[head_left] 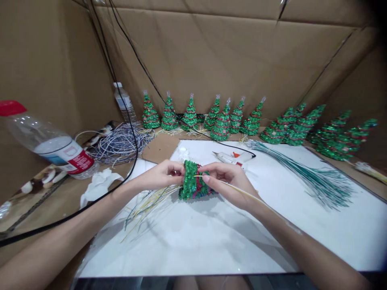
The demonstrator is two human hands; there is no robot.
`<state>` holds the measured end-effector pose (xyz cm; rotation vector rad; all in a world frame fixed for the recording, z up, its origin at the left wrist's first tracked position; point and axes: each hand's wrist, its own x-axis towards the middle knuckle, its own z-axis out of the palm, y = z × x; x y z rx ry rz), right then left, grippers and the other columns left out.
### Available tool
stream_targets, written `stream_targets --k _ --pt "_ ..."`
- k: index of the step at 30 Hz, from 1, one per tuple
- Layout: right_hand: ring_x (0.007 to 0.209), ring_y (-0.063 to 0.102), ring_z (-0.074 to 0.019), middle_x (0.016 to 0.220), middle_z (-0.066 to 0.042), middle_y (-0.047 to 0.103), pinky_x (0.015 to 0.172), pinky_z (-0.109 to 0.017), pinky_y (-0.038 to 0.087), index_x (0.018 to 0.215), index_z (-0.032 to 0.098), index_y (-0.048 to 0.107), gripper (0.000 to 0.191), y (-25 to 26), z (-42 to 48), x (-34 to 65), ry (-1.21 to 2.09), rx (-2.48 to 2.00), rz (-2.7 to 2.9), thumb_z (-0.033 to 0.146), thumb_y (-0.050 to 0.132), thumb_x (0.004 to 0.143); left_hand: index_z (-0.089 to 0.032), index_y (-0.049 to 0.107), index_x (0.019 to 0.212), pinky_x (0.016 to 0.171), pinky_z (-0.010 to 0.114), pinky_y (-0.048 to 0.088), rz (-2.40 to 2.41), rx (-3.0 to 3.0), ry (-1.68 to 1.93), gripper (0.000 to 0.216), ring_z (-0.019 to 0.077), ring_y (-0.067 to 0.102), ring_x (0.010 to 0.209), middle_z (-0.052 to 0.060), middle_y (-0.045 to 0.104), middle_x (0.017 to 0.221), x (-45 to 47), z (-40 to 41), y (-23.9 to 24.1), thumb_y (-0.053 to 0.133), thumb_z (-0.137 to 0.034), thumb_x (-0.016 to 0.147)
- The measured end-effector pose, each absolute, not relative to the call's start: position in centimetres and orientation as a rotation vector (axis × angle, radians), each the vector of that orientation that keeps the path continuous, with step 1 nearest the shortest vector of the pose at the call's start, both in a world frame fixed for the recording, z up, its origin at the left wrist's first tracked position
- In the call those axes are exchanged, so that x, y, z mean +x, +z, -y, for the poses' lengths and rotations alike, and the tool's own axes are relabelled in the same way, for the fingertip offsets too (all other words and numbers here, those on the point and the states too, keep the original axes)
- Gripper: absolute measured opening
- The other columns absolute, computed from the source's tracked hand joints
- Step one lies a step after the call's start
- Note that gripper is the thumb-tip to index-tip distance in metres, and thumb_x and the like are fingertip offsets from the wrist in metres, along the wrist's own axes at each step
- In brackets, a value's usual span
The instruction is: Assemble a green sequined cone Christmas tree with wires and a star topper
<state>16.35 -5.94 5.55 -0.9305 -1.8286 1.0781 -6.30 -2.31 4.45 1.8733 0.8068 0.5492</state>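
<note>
A small green beaded Christmas tree (pixel 190 185) with red strands lies on its side over the white board, its wide base to the left. My left hand (pixel 169 175) is closed on the base edge, with fingers partly hidden behind it. Yellow, white and green wires (pixel 151 203) trail from the base toward the lower left. My right hand (pixel 232 182) pinches a pale yellow wire (pixel 238 191) between thumb and finger, its tip against the tree's side. The wire's long end runs back along my right forearm. The tree's top is hidden behind my right hand.
Several finished beaded trees (pixel 222 123) stand along the cardboard wall. On the white board (pixel 187 249) lie a glue gun (pixel 228 157) and green wires (pixel 305 173). Tangled wire (pixel 117 141), crumpled tissue (pixel 101 185), a small bottle (pixel 125 102) and a large bottle (pixel 57 147) are left. A black cable (pixel 90 203) crosses there.
</note>
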Motion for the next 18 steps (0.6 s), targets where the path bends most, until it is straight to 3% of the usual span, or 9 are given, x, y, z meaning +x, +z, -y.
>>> stream_targets --k 4,10,18 --pt "0.045 0.046 -0.0066 0.052 0.007 0.048 0.043 -0.019 0.037 0.086 0.017 0.064 0.013 6.0 5.8 17.3 1.206 -0.818 1.670 0.018 0.062 0.074 -0.010 0.063 0.087 0.077 0.029 0.044 -0.769 1.840 0.483 0.020 0.0162 0.055 0.080 0.005 0.062 0.086 -6.3 2.3 4.6 0.054 -0.028 0.085" --pt "0.040 0.048 -0.0057 0.056 0.004 0.059 0.035 -0.017 0.035 0.079 0.018 0.067 0.003 6.8 5.6 18.6 1.131 -0.693 1.607 0.018 0.066 0.076 -0.009 0.062 0.098 0.085 0.031 0.042 -0.766 1.831 0.430 0.024 0.0170 0.054 0.086 0.005 0.062 0.092 -6.5 2.3 4.7 0.048 -0.026 0.087" --pt "0.040 0.051 -0.0058 0.068 -0.002 0.070 0.032 -0.018 0.039 0.085 0.019 0.073 0.012 7.1 5.8 18.6 0.978 -0.682 1.626 0.025 0.063 0.084 -0.011 0.062 0.091 0.081 0.028 0.039 -0.812 1.812 0.393 0.021 0.0152 0.050 0.082 0.001 0.058 0.085 -6.6 2.3 4.7 0.047 -0.024 0.085"
